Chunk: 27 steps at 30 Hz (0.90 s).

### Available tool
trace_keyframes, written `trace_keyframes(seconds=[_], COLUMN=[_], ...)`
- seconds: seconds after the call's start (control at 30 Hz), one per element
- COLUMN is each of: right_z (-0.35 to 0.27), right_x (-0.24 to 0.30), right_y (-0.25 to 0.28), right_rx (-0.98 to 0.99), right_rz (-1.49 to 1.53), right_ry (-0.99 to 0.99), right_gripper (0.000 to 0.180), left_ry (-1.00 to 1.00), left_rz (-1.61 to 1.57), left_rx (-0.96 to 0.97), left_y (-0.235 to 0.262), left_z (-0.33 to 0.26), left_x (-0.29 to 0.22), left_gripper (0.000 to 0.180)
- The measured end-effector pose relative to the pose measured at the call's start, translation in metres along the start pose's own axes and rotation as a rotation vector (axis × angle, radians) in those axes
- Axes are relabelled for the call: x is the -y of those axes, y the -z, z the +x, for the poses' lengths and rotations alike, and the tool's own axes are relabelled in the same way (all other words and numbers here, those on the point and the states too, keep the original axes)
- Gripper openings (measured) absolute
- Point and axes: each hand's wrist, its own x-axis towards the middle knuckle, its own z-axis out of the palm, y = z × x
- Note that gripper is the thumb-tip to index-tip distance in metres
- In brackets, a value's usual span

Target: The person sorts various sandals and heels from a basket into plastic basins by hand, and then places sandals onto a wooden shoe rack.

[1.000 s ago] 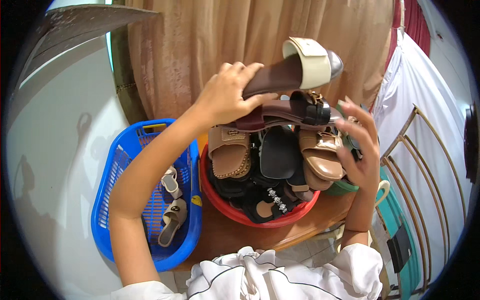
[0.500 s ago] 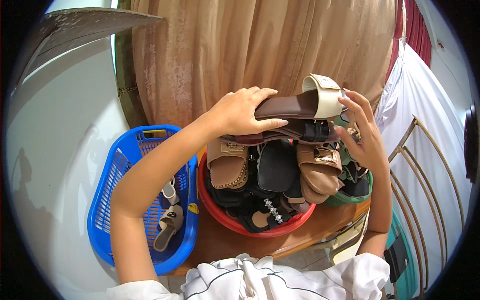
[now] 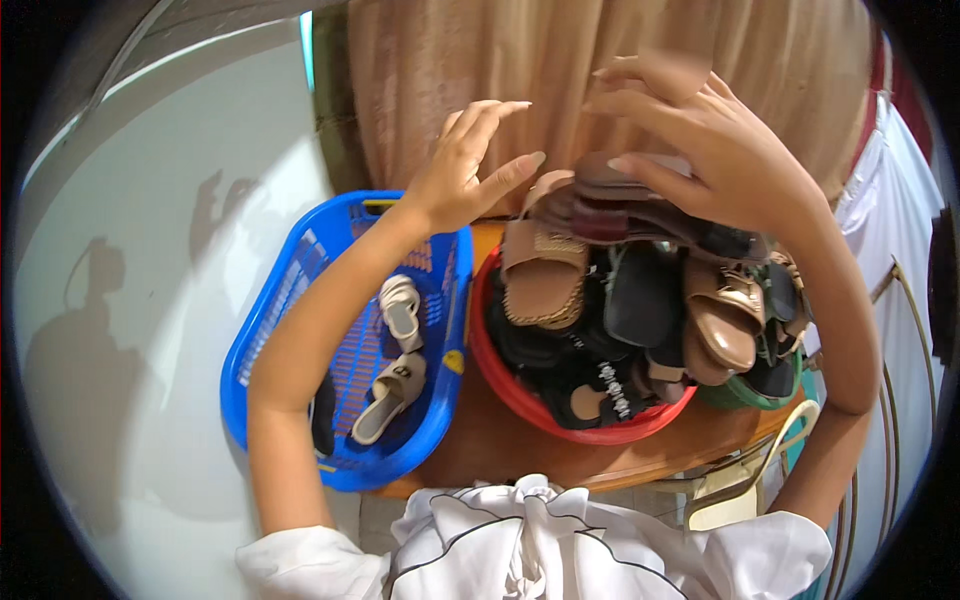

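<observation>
Over the crowded red basin [image 3: 510, 388] on the wooden counter [image 3: 640, 456], a pair of dark brown slippers [image 3: 625, 171] lies crosswise on top of the heap, one sole stacked on the other; they rest there partly behind the right hand [image 3: 728, 150], whose thumb and blurred fingers stand apart with no grip to be seen; whether the thumb touches the upper sole, I cannot tell. Left of the stack, the left hand [image 3: 462, 172] hangs in front of the tan curtain [image 3: 530, 60], fingers spread, thumb clear of them, holding nothing.

As things lie, the brown pair looks set down and free of a grasp; under and beside it, tan slides with a stitched edge [image 3: 545, 278], a tan slide with a gold buckle [image 3: 726, 312] and a black sandal with a jewelled strap [image 3: 612, 390] remain packed in loosely; more footwear sits in the green basin [image 3: 776, 402] to the right. The blue basket [image 3: 400, 468] carries far less: a strappy cream sandal [image 3: 402, 312], a cream slide [image 3: 392, 396] and a dark item [image 3: 322, 415] half hidden by the forearm; by this count, most footwear is in the basins.
</observation>
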Motion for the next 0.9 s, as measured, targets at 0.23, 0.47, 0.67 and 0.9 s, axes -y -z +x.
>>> trace_keyframes(seconds=[0.23, 0.47, 0.67, 0.9], right_z=[0.042, -0.039, -0.072, -0.099], right_x=[0.064, 0.121, 0.137, 0.125], right_y=[-0.055, -0.056, -0.041, -0.033], right_rx=[0.161, 0.4, 0.34, 0.496], right_rz=[0.09, 0.212, 0.169, 0.242], right_ry=[0.45, 0.621, 0.541, 0.233], right_gripper=[0.029, 0.025, 0.031, 0.031], left_ry=[0.492, 1.145, 1.516, 1.589], left_rz=[0.231, 0.169, 0.309, -0.28], left_rx=[0.043, 0.647, 0.37, 0.116], left_y=[-0.028, -0.04, -0.053, -0.116], left_z=[-0.158, -0.298, -0.379, -0.339], left_x=[0.087, 0.15, 0.214, 0.189], left_gripper=[0.054, 0.093, 0.078, 0.064])
